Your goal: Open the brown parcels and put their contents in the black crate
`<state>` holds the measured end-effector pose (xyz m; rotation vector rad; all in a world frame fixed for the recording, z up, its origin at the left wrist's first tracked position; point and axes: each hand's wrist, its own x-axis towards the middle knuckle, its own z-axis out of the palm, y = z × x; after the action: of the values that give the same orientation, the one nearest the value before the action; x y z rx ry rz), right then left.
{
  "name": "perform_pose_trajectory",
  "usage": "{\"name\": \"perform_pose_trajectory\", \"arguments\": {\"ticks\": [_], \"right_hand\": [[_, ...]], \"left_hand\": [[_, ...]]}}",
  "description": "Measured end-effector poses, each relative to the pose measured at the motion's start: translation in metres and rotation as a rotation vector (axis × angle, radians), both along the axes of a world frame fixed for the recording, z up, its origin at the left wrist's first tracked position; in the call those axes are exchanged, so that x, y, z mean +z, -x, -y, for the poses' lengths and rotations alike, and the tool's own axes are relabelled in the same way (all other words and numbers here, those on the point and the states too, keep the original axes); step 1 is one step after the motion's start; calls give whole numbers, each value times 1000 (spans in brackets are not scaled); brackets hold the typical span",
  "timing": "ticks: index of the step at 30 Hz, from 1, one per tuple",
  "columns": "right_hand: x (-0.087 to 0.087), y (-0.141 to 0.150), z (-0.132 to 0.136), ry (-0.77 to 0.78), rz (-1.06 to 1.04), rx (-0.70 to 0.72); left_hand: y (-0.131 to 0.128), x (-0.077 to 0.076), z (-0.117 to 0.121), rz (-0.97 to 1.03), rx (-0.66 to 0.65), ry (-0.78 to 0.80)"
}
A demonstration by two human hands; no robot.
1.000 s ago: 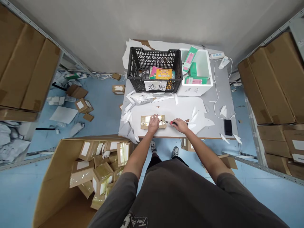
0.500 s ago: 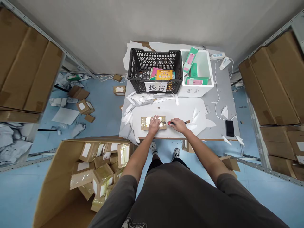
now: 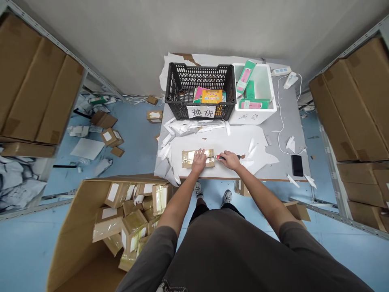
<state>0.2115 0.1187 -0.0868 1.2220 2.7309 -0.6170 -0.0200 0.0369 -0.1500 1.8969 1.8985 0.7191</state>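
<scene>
Steady the taped parcel [image 3: 187, 159], at 7 o'clock on the surface [image 3: 293, 121], under the left hand [image 3: 199, 160], grip flat and unclenched, clear of the cutter [image 3: 218, 157] grasped by the right hand [image 3: 230, 160]; cut shallowly. Around it: carton [image 3: 71, 231] of small parcels [image 3: 133, 223], 8 o'clock; crate [image 3: 176, 108] of flat packs [image 3: 212, 96], 12; foam box [image 3: 261, 114] of green-and-pink boxes [image 3: 253, 104], 1–2.

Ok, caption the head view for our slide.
Left hand on a taped box, right hand holding a red-and-black cutter at its end.
</scene>
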Motion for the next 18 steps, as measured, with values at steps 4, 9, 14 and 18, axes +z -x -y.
{"name": "perform_pose_trajectory", "arguments": {"ticks": [4, 9, 14, 18], "right_hand": [[-1, 2, -4, -11, 0, -13], [-5, 0, -13, -22, -13, -28], [-11, -18, -8, -1, -87, -48], [-27, -58, 17, 86, -239, -362]], "left_hand": [[0, -2, 1, -6, -2, -22], [1, -4, 3, -12, -11, -65], [2, 0, 2, -7, -29, -79], [1, 7, 1, -9, -35, -84]]}}
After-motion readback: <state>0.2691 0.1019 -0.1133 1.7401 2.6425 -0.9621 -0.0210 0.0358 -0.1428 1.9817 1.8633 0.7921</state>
